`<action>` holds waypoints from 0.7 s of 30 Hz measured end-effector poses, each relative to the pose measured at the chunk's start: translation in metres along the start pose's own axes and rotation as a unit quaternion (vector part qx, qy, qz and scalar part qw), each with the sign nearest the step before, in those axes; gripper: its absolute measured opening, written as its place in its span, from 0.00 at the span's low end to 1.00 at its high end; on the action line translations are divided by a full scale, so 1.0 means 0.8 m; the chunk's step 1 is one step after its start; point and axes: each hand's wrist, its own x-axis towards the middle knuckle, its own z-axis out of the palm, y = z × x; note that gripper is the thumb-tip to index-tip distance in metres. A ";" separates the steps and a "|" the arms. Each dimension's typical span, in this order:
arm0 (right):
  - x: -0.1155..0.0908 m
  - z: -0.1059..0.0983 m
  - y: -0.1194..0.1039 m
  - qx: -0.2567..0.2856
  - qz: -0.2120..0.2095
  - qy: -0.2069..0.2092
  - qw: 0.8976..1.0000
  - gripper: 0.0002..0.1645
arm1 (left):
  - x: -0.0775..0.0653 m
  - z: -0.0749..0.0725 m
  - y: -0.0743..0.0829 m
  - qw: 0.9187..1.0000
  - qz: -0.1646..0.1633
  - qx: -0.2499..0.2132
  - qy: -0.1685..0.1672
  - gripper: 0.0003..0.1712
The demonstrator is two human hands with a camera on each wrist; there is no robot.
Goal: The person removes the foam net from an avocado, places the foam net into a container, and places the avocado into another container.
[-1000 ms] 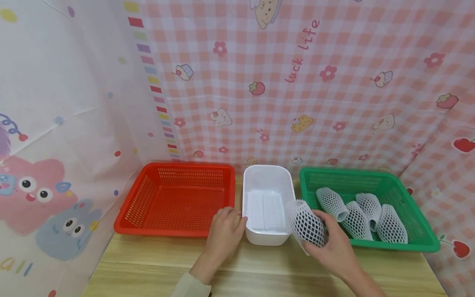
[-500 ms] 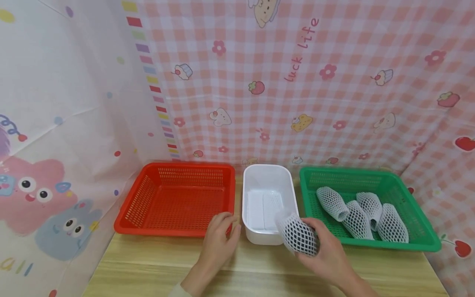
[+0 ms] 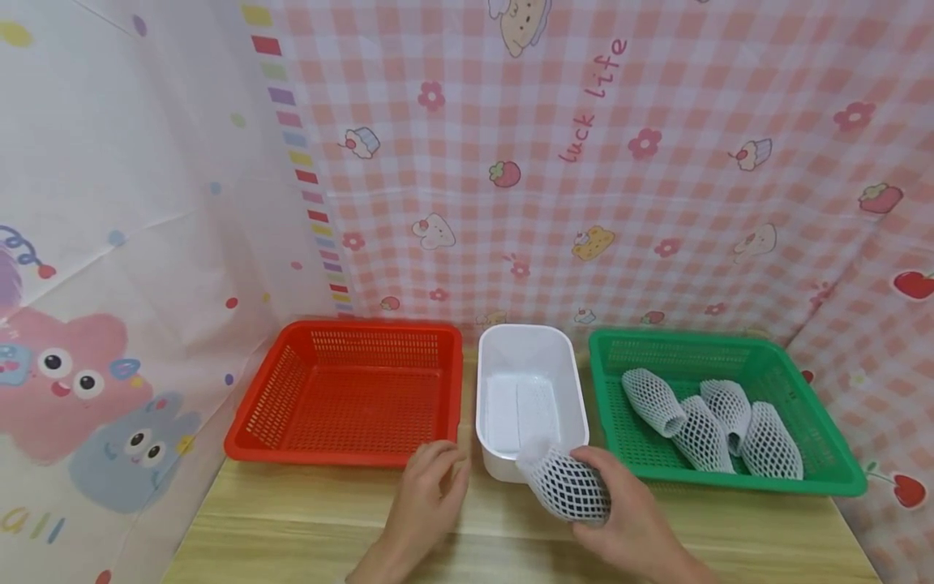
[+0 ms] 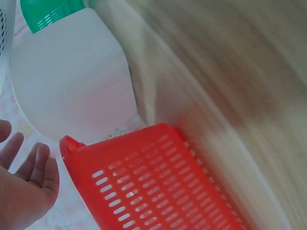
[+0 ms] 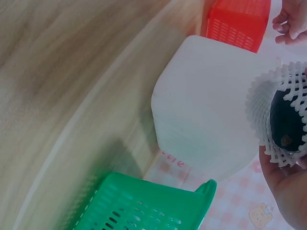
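Note:
My right hand (image 3: pixel 627 519) grips a dark oval fruit in a white foam net sleeve (image 3: pixel 569 487), in front of the white bin (image 3: pixel 530 332). In the right wrist view the sleeve's open end shows the dark green fruit (image 5: pixel 286 122) with a brown spot at its tip. My left hand (image 3: pixel 426 503) holds nothing; its fingers are loosely bent beside the front right corner of the red basket (image 3: pixel 343 457). In the left wrist view, that hand (image 4: pixel 29 187) shows at the lower left, near the red basket's corner.
At the right stands a green basket (image 3: pixel 766 484) with several white foam net sleeves (image 3: pixel 773 442) in it. The baskets and bin stand in a row on a wooden table (image 3: pixel 503 543). Behind them hangs a pink checked cloth (image 3: pixel 467 211).
My right hand has carried the netted fruit left and toward me, from beside the green basket to the white bin's front. My left hand has drawn back from the white bin's edge.

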 end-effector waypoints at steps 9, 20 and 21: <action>-0.008 0.012 -0.001 -0.028 -0.010 -0.046 0.999 0.57 | -0.017 0.001 -0.001 0.999 -0.018 -0.012 -0.027 0.12; -0.012 0.034 0.008 -0.049 -0.022 -0.120 0.991 0.52 | -0.032 0.006 -0.002 0.996 -0.044 -0.051 -0.061 0.11; -0.012 0.036 0.010 -0.052 -0.030 -0.122 0.991 0.52 | -0.033 0.007 -0.002 0.995 -0.049 -0.054 -0.066 0.11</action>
